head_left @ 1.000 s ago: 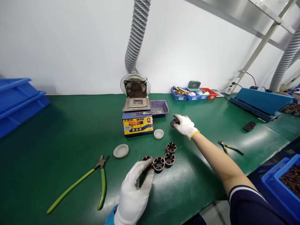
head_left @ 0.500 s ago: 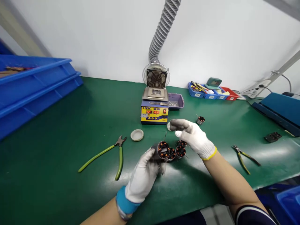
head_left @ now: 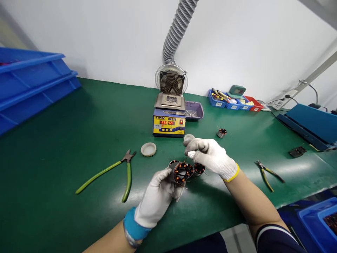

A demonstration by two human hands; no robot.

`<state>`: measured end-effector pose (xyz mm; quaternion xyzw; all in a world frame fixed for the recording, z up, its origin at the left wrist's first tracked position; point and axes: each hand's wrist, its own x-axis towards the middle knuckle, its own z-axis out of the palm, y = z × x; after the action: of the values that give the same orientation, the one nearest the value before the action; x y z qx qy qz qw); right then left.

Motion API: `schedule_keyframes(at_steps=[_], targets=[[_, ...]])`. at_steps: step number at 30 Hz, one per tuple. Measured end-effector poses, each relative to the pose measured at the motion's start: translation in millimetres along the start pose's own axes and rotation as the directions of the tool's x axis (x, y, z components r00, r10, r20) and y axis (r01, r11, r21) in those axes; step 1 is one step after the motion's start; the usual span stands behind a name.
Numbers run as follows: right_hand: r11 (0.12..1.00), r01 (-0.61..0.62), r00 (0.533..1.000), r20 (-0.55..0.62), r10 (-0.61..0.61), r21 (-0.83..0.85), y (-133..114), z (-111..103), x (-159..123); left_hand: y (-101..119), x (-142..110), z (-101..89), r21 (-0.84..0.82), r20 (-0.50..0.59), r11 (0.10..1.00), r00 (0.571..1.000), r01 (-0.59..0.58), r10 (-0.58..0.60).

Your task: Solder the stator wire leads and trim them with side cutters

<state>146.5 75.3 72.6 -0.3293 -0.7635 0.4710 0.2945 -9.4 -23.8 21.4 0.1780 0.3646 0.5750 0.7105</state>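
Note:
My left hand (head_left: 155, 202), in a white glove with a blue cuff, is closed around a motor stator (head_left: 173, 173), a dark ring with copper windings and its open end turned toward me. Just above it, my right hand (head_left: 214, 158), gloved in white with a yellow hem, has its thumb and index finger pinched at a thin wire lead (head_left: 185, 160) rising from the stator. The fingertips partly hide the wire. Several similar stators (head_left: 199, 169) stand on the green table close behind and to the right of the held one.
Beyond the hands stands a yellow-and-blue solder pot (head_left: 169, 130) with a fan and grey duct (head_left: 177, 30). Green-handled cutters (head_left: 128, 175) lie left, small pliers (head_left: 265, 174) right. Two shallow white dishes (head_left: 148, 149), a lone stator (head_left: 221, 133), a purple tray (head_left: 198, 112) and blue crates (head_left: 34, 80) surround them.
My right hand has come nearer the held stator, and its parted thumb and index finger have closed at the wire. The stator has turned slightly in my left hand. The view has shifted a little.

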Motion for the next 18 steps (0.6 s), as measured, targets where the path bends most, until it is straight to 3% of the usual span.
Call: schedule_keyframes(at_steps=[3, 6, 8, 10, 12, 15, 18], targets=[[0.985, 0.138, 0.990, -0.016, -0.140, -0.103, -15, 3, -5, 6, 1, -1.6, -0.168, 0.036, 0.986, 0.999, 0.020, -0.014], [0.932, 0.280, 0.959, 0.016, -0.284, -0.232, -31, 8, -11, 14, 7, -5.4, -0.285, -0.168, 0.953, 0.984, -0.107, 0.060], [0.904, 0.319, 0.946, 0.031, -0.324, -0.286, -37, 10, -13, 17, 11, -6.4, -0.274, -0.208, 0.961, 0.977, -0.018, -0.041], [0.886, 0.344, 0.935, 0.031, -0.352, -0.312, -37, 11, -12, 18, 12, -4.5, -0.228, -0.071, 0.955, 0.975, 0.189, -0.210], [0.868, 0.379, 0.921, 0.045, -0.386, -0.322, -34, 12, -10, 18, 10, -1.1, -0.182, 0.078, 0.933, 0.950, 0.311, -0.302], [0.835, 0.426, 0.899, 0.060, -0.433, -0.348, -33, 13, -8, 19, 4, 1.2, -0.215, 0.154, 0.927, 0.948, 0.308, -0.280], [0.825, 0.428, 0.892, 0.026, -0.451, -0.369, -38, 14, -9, 19, 3, -2.8, -0.327, 0.163, 0.922, 0.973, 0.210, -0.163]])
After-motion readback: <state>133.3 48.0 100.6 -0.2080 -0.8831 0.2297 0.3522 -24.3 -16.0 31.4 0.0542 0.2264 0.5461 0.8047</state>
